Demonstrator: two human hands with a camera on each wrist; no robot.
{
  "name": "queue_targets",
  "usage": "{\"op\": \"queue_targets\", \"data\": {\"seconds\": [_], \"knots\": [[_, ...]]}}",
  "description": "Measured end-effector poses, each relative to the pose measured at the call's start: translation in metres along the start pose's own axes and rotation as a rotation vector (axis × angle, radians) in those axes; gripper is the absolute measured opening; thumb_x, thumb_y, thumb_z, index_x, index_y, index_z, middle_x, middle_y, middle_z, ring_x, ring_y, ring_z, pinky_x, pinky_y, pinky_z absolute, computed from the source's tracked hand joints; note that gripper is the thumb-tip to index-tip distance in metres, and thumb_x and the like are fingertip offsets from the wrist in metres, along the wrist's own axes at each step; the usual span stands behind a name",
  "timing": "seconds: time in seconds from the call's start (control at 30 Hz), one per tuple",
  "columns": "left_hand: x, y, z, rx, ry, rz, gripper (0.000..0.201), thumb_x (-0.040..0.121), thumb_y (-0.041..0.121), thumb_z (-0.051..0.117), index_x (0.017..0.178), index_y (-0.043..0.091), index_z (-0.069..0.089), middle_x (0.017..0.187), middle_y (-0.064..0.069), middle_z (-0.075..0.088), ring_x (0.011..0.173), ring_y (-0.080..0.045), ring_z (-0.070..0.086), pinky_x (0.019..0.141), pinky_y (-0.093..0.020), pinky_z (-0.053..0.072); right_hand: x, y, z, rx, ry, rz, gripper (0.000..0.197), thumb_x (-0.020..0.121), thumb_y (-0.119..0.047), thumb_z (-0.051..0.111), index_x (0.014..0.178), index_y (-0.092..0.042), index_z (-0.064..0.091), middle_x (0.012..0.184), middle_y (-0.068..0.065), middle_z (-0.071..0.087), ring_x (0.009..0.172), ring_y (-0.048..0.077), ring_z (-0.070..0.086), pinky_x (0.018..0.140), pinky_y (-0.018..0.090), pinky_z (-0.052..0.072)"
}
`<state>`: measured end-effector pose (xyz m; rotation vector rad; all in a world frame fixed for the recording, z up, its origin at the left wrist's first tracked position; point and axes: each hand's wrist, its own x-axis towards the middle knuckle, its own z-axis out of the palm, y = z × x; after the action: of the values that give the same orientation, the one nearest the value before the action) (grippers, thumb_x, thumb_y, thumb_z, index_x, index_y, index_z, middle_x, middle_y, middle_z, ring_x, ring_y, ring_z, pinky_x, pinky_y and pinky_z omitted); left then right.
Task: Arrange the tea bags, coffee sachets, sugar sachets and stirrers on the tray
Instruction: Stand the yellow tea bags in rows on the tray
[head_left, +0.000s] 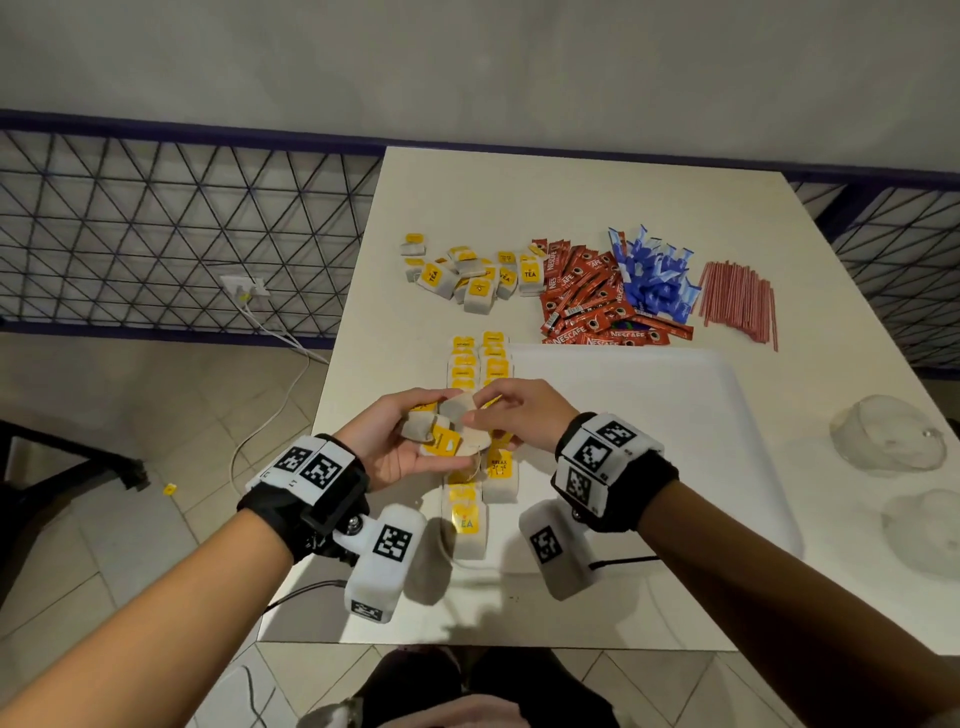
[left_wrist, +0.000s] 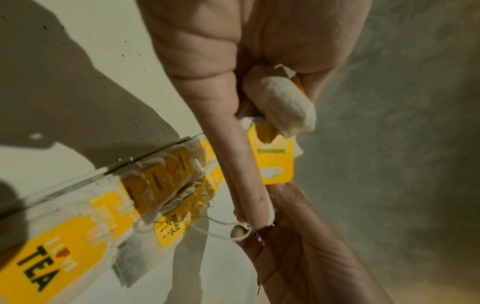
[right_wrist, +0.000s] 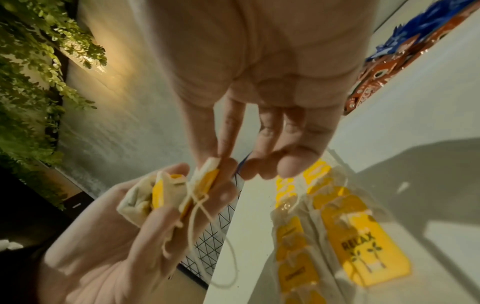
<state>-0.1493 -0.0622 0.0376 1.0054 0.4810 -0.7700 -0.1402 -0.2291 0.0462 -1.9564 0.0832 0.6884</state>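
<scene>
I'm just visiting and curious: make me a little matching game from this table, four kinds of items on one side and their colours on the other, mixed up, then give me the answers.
Items:
1. tea bags
2. coffee sachets
3. sugar sachets
4. stirrers

Colours:
A. blue and white
B. pinkish red, thin sticks
C. yellow tags on pale paper
D. red-orange wrappers

Pairs: 1-C, 2-D, 3-A, 4-B
</scene>
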Motion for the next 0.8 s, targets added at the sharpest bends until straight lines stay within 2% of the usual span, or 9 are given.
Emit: {"op": "queue_targets", "data": {"seconds": [0.17, 0.23, 0.33, 0.43, 0.57, 0.63, 0.7, 0.77, 0.8], "knots": [[-0.003, -0.001, -0.004, 0.006, -0.002, 0.006, 0.022, 0.078, 0.017, 0.056, 0.098, 0.009, 0.064, 0.087, -0.015, 0.072, 0.073, -0.031, 0.071, 0.062, -0.044, 0.058, 0.005, -0.002, -0.005, 0.099, 0.011, 0.037, 0.013, 0.085, -0.014, 0.064, 0.076, -0.017, 0.056, 0.072, 0.000, 0.055, 0.063, 0.008, 0.053, 0.061, 0.021, 0.048], [-0.003, -0.001, -0.006, -0.002, 0.016, 0.023, 0.016, 0.084, 0.015, 0.054, 0.096, 0.009, 0.062, 0.088, -0.014, 0.072, 0.071, -0.030, 0.071, 0.061, -0.040, 0.059, 0.009, -0.004, -0.007, 0.137, 0.029, 0.059, 0.013, 0.085, -0.011, 0.064, 0.076, -0.016, 0.055, 0.076, 0.003, 0.055, 0.061, 0.011, 0.055, 0.058, 0.023, 0.051], [-0.003, -0.003, -0.009, -0.001, 0.121, 0.105, 0.008, 0.089, 0.012, 0.055, 0.094, 0.009, 0.060, 0.071, -0.008, 0.069, 0.060, -0.020, 0.069, 0.051, -0.030, 0.058, 0.013, -0.007, -0.008, 0.199, 0.058, 0.088, 0.017, 0.082, -0.007, 0.066, 0.080, -0.017, 0.052, 0.085, 0.005, 0.056, 0.046, 0.011, 0.058, 0.052, 0.024, 0.053], [-0.004, -0.007, -0.010, 0.147, 0.185, 0.190, 0.007, 0.087, 0.006, 0.059, 0.090, 0.012, 0.060, 0.055, -0.002, 0.063, 0.049, -0.011, 0.061, 0.044, -0.019, 0.051, 0.016, -0.011, -0.007, 0.225, 0.050, 0.149, 0.023, 0.082, -0.005, 0.066, 0.092, -0.016, 0.048, 0.082, 0.011, 0.058, 0.046, 0.020, 0.055, 0.059, 0.034, 0.055], [-0.008, -0.010, -0.004, 0.431, 0.141, 0.257, 0.016, 0.081, 0.004, 0.067, 0.087, 0.018, 0.062, 0.049, 0.004, 0.055, 0.044, -0.008, 0.048, 0.041, -0.015, 0.042, 0.015, -0.018, -0.003, 0.235, -0.012, 0.244, 0.029, 0.086, 0.001, 0.057, 0.107, -0.010, 0.040, 0.070, 0.014, 0.056, 0.040, 0.016, 0.052, 0.043, 0.025, 0.048], [-0.010, -0.011, 0.000, 0.533, 0.105, 0.299, 0.022, 0.079, 0.004, 0.069, 0.090, 0.022, 0.063, 0.050, 0.012, 0.058, 0.042, -0.005, 0.045, 0.045, -0.015, 0.040, 0.016, -0.020, -0.001, 0.195, -0.032, 0.269, 0.028, 0.086, 0.000, 0.055, 0.108, -0.009, 0.040, 0.069, 0.013, 0.056, 0.048, 0.019, 0.053, 0.047, 0.029, 0.047], [-0.009, -0.012, 0.002, 0.573, 0.085, 0.329, 0.026, 0.078, 0.004, 0.070, 0.092, 0.025, 0.064, 0.053, 0.016, 0.060, 0.041, -0.006, 0.043, 0.049, -0.017, 0.040, 0.018, -0.022, 0.001, 0.149, -0.029, 0.274, 0.022, 0.087, -0.002, 0.056, 0.103, -0.010, 0.044, 0.071, 0.011, 0.057, 0.054, 0.020, 0.054, 0.057, 0.034, 0.049], [-0.007, -0.013, 0.004, 0.588, 0.102, 0.360, 0.026, 0.077, 0.004, 0.072, 0.090, 0.025, 0.065, 0.056, 0.018, 0.061, 0.044, -0.006, 0.043, 0.048, -0.016, 0.041, 0.019, -0.023, 0.002, 0.101, -0.033, 0.283, 0.012, 0.087, -0.005, 0.057, 0.091, -0.013, 0.049, 0.075, 0.009, 0.058, 0.057, 0.018, 0.056, 0.067, 0.035, 0.053], [-0.006, -0.013, 0.004, 0.604, 0.126, 0.384, 0.024, 0.076, 0.004, 0.072, 0.088, 0.024, 0.065, 0.058, 0.018, 0.061, 0.046, -0.005, 0.045, 0.048, -0.016, 0.041, 0.019, -0.023, 0.002, 0.098, -0.041, 0.285, 0.012, 0.088, -0.006, 0.057, 0.084, -0.014, 0.050, 0.076, 0.008, 0.059, 0.056, 0.017, 0.057, 0.067, 0.034, 0.053]]}}
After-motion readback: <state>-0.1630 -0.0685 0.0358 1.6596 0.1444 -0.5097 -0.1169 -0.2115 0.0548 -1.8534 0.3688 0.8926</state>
